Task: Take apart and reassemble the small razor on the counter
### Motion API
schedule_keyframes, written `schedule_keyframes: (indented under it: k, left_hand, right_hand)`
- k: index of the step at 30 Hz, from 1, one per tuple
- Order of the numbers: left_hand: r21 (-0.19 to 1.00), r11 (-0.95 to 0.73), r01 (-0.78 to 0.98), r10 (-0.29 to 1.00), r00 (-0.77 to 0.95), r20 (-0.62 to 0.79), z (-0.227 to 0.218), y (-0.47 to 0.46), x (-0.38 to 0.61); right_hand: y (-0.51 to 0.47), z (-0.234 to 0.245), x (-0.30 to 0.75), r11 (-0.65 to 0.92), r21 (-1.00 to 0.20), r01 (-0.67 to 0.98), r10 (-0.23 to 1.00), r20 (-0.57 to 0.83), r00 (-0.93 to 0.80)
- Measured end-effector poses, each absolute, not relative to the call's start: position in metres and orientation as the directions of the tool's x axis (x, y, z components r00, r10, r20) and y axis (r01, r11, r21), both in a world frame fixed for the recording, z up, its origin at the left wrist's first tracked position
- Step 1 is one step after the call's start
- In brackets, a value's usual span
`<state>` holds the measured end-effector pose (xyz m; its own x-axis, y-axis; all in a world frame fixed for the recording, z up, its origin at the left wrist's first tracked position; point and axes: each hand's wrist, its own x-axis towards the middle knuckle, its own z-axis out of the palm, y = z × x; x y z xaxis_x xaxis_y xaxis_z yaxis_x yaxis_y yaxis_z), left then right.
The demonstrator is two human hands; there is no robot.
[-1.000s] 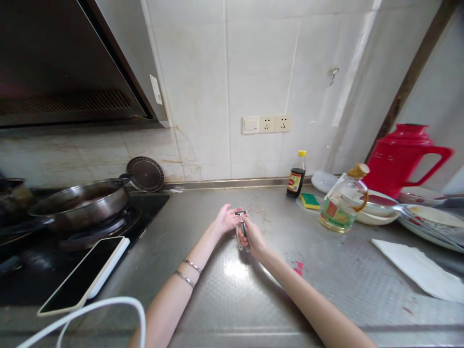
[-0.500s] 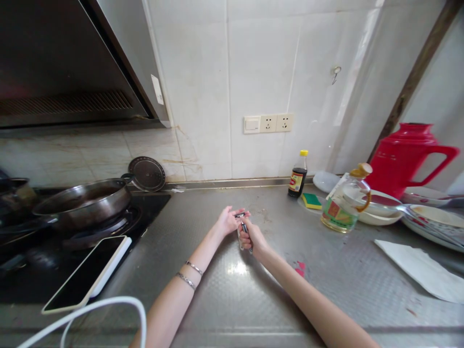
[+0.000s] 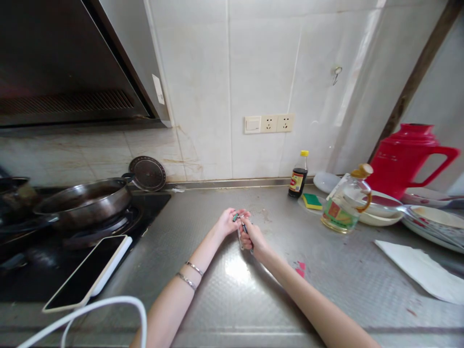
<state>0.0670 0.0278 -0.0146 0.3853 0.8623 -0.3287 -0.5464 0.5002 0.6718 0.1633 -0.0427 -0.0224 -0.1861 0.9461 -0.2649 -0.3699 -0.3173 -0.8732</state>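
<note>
Over the middle of the steel counter (image 3: 232, 295) both my hands meet. My right hand (image 3: 253, 237) is closed round the handle of a small metal razor (image 3: 239, 224), held upright. My left hand (image 3: 228, 221) has its fingertips pinched on the razor's head at the top. Two thin bracelets sit on my left wrist (image 3: 190, 273). The razor's head is largely hidden by my left fingers.
A phone (image 3: 87, 273) lies on the stove's edge at left, with a white cable (image 3: 101, 307) in front. A pan (image 3: 81, 200) sits on the burner. At right stand a soy sauce bottle (image 3: 298, 175), an oil bottle (image 3: 344, 203), a sponge (image 3: 312, 201), bowls, plates, a red jug (image 3: 408, 154) and paper (image 3: 416, 270).
My left fingers have closed over the razor's head, which showed clear of them a second ago. Both hands stayed in about the same place.
</note>
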Motion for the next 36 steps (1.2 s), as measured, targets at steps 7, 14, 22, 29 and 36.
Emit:
schedule_keyframes:
  k: [7, 14, 22, 29, 36]
  left_hand:
    - [0.809, 0.39, -0.439, 0.92, 0.224, -0.321, -0.024, 0.043, 0.046]
    - [0.947, 0.179, -0.268, 0.984, 0.035, -0.176, -0.031, 0.048, 0.03]
    - [0.998, -0.068, 0.004, 0.991, -0.115, 0.068, -0.031, 0.05, 0.031]
    - [0.965, -0.215, 0.152, 0.97, -0.084, 0.229, -0.013, 0.036, 0.037]
    - [0.955, -0.273, 0.119, 0.958, 0.12, 0.259, -0.014, 0.006, 0.041]
  right_hand:
    - [-0.043, -0.016, 0.169, -0.259, -0.872, -0.415, 0.964, -0.208, -0.164]
    - [-0.039, -0.017, 0.174, -0.224, -0.873, -0.434, 0.972, -0.168, -0.164]
    - [-0.036, -0.019, 0.175, -0.131, -0.902, -0.412, 0.988, -0.085, -0.127]
    - [-0.029, -0.014, 0.181, 0.06, -0.938, -0.342, 0.997, 0.076, -0.034]
    - [-0.03, -0.005, 0.188, 0.302, -0.948, -0.103, 0.953, 0.297, 0.067]
